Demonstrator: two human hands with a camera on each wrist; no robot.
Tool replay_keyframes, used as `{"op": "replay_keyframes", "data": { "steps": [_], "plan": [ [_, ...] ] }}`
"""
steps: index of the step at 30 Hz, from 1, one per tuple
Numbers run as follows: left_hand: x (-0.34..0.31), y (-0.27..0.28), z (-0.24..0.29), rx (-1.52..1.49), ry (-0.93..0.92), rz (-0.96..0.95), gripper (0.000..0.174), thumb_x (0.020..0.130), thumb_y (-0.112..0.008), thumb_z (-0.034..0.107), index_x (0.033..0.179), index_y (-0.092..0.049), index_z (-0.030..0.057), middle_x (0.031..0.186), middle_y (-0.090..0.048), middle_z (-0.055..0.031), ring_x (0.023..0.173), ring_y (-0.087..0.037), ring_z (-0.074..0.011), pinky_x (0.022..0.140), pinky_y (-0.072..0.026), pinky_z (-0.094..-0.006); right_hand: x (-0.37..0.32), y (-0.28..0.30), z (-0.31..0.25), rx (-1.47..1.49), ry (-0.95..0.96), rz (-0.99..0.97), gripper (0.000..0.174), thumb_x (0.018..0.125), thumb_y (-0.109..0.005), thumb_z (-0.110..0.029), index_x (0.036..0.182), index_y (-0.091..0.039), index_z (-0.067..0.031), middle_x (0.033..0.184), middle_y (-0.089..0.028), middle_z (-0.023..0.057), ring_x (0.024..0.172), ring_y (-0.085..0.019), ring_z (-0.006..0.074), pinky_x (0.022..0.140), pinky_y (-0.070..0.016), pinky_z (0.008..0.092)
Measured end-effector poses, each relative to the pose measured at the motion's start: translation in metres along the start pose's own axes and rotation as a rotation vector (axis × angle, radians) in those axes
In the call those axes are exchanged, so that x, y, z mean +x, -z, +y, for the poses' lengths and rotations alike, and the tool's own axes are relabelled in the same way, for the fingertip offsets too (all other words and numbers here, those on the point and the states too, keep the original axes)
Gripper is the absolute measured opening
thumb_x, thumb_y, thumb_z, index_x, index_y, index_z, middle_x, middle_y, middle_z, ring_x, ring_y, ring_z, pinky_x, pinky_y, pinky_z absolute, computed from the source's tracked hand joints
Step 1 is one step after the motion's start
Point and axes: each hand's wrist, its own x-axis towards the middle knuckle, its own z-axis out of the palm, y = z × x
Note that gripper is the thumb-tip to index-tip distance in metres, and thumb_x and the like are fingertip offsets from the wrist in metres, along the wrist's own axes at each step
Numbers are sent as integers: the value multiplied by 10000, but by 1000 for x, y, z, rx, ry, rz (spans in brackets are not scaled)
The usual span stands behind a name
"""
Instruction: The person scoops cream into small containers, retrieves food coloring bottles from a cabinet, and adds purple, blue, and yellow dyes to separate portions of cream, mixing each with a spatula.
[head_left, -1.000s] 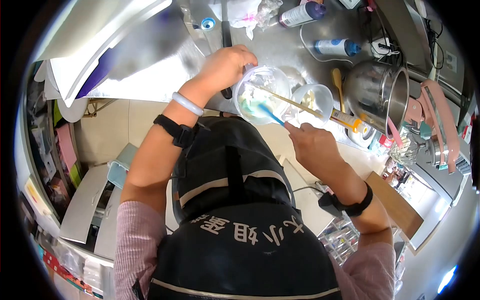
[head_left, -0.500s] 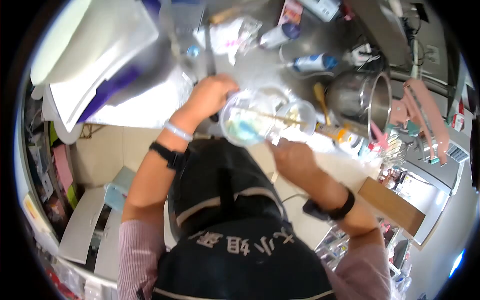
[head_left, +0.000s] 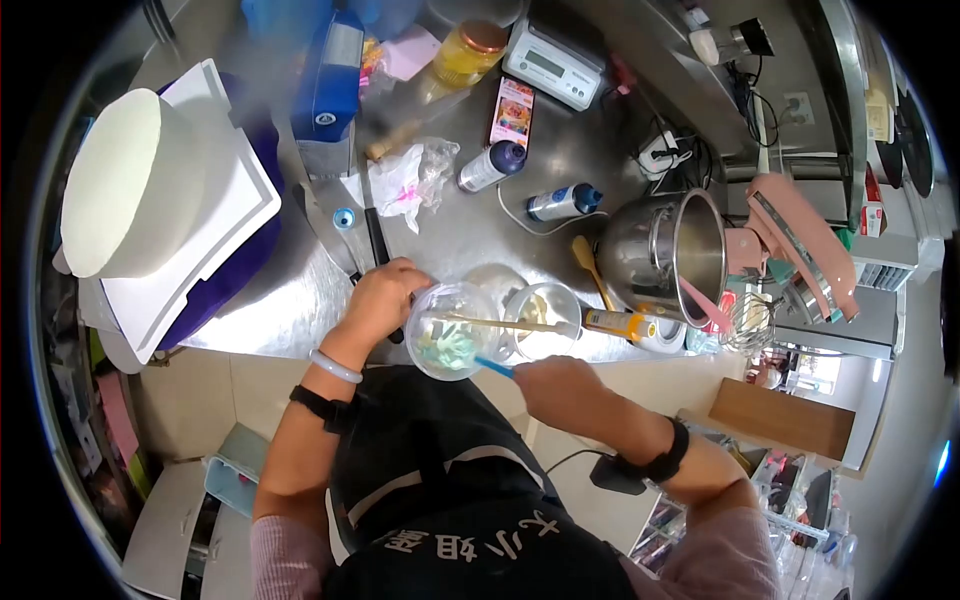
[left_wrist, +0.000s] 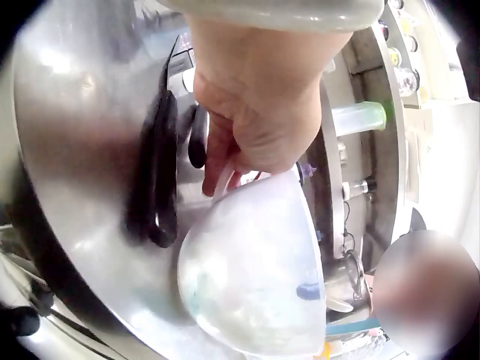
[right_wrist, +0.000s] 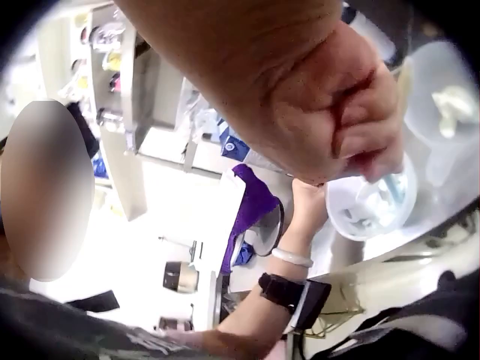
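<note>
My left hand grips the side of a translucent plastic bowl at its handle. White and pale mint-green cream lies in the bowl. In my right hand is the handle of a blue spatula, its far end dipping into the cream. A wooden stick lies across the bowl and over a smaller clear cup beside it, which holds some white cream. In the right wrist view the fist covers most of the spatula.
A steel mixing bowl and pink stand mixer stand at right. Two bottles, a phone and a scale sit farther back. Black-handled knives lie beside my left hand. A tall white cake stands at left.
The head view has shifted, showing more of the counter's back. The blue streak in the cream has blended to pale green as the spatula moved through it. Both hands keep their holds.
</note>
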Motion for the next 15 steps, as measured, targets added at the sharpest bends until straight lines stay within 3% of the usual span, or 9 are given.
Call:
{"op": "replay_keyframes", "data": {
  "steps": [2, 4, 6, 8, 10, 12, 15],
  "plan": [
    [-3, -3, -4, 8, 12, 19, 274, 653, -560, -63, 841, -682, 94, 857, -640, -101, 772, -618, -314, 692, -513, -380, 7, -8, -6, 326, 175, 159, 259, 820, -547, -161, 1056, -630, -96, 671, -616, 124, 679, -633, 335, 575, -470, 473],
    [-3, -5, -9, 9, 42, 33, 263, 652, -562, -61, 835, -681, 86, 853, -639, -104, 774, -617, -316, 691, -511, -382, 1, -8, -12, 275, 98, 155, 272, 812, -548, -139, 1068, -630, -99, 698, -593, 126, 664, -623, 315, 557, -467, 437],
    [-3, -5, -11, -27, -74, 75, 243, 649, -561, -60, 823, -675, 67, 844, -636, -112, 782, -613, -321, 689, -506, -385, -5, -15, -13, 130, 150, 388, 284, 804, -553, -115, 1077, -632, -111, 705, -556, 97, 641, -606, 278, 543, -476, 384],
    [-3, -5, -8, -26, -31, 68, 233, 646, -559, -63, 817, -668, 52, 840, -635, -119, 788, -609, -323, 696, -503, -386, -8, -14, -10, -18, 141, 248, 327, 749, -582, -57, 1069, -635, -106, 691, -534, 69, 627, -596, 246, 526, -486, 341],
    [-2, -1, -5, -21, -18, 49, 229, 653, -558, -64, 817, -667, 53, 847, -637, -117, 789, -608, -318, 702, -500, -382, -7, -3, 2, 55, 176, 341, 321, 757, -574, -55, 1072, -631, -89, 695, -540, 82, 622, -598, 245, 524, -487, 342],
    [-3, 1, -2, -38, -15, 32, 214, 667, -559, -55, 813, -668, 55, 850, -639, -111, 784, -608, -313, 699, -496, -381, -5, 1, -3, -23, 54, 337, 294, 774, -572, -66, 1062, -634, -74, 709, -554, 88, 613, -601, 245, 526, -489, 343],
    [-2, -4, -8, -33, -30, 58, 210, 676, -562, -46, 822, -670, 60, 853, -641, -104, 769, -609, -311, 685, -492, -384, 1, -18, -5, 2, 144, 278, 252, 801, -577, -74, 1043, -645, -76, 724, -565, 99, 607, -597, 248, 520, -484, 346]
  ]
}}
